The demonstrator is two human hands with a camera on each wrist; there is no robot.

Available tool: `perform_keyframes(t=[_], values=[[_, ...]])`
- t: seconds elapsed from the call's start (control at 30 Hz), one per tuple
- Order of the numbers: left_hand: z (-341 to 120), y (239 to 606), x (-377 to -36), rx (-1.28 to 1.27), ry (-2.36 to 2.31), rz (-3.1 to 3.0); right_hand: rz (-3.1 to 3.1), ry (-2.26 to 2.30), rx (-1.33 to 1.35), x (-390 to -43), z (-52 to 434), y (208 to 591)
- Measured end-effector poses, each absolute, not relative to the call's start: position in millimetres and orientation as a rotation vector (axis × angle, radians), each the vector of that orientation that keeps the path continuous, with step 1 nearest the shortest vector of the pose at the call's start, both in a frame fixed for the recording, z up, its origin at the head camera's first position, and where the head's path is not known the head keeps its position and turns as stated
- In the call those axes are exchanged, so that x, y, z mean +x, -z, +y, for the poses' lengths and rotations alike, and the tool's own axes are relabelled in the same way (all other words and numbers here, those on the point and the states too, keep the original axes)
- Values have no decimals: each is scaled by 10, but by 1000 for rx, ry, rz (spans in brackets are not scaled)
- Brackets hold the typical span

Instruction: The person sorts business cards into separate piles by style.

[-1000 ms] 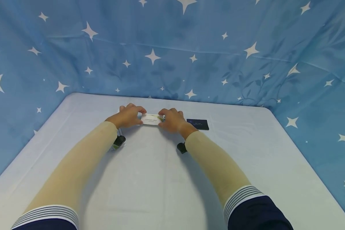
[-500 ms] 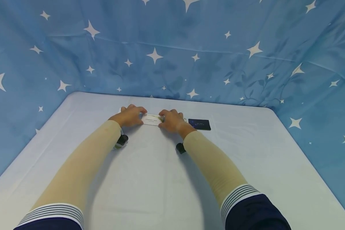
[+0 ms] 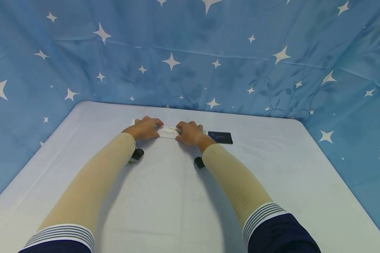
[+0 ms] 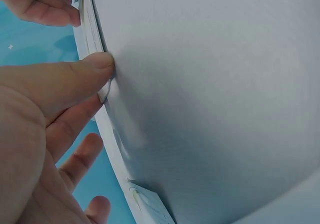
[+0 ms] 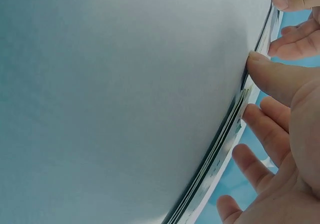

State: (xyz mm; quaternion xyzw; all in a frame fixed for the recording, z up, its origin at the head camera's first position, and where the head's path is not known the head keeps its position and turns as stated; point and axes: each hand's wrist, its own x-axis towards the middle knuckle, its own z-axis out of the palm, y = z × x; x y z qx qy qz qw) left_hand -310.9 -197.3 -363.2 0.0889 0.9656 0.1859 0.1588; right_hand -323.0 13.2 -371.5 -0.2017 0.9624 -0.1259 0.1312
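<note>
A small stack of white cards [image 3: 168, 132] lies at the far middle of the white table [image 3: 177, 196]. My left hand [image 3: 156, 128] holds its left end and my right hand [image 3: 179, 130] holds its right end, thumbs on the near edge and fingers curled over the far side. In the left wrist view my thumb [image 4: 75, 79] presses against the thin card edges [image 4: 92, 29]. The right wrist view shows my right thumb [image 5: 272, 77] against the layered card edges [image 5: 227, 134]. The fingertips behind the stack are partly hidden.
A dark blue card [image 3: 220, 137] lies flat just right of my right hand. Another pale card [image 4: 147, 204] with a green mark lies under my left wrist. Blue star-patterned cloth [image 3: 190, 63] walls the table at the back and both sides.
Both hands keep their hold on the card stack in the same spot; only the head view shifts slightly.
</note>
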Motion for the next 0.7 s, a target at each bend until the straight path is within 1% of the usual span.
perform_keyframes(t=[0.4, 0.53, 0.7], values=[[-1993, 3611, -3061, 238, -592, 2742, 2792, 442, -588, -3165, 116, 3737], [-2054, 3550, -3005, 249, -623, 2739, 2767, 491, -629, -3098, 87, 3725], [-2156, 3445, -2881, 324, -664, 2727, 2716, 507, -716, -2964, 41, 3645]])
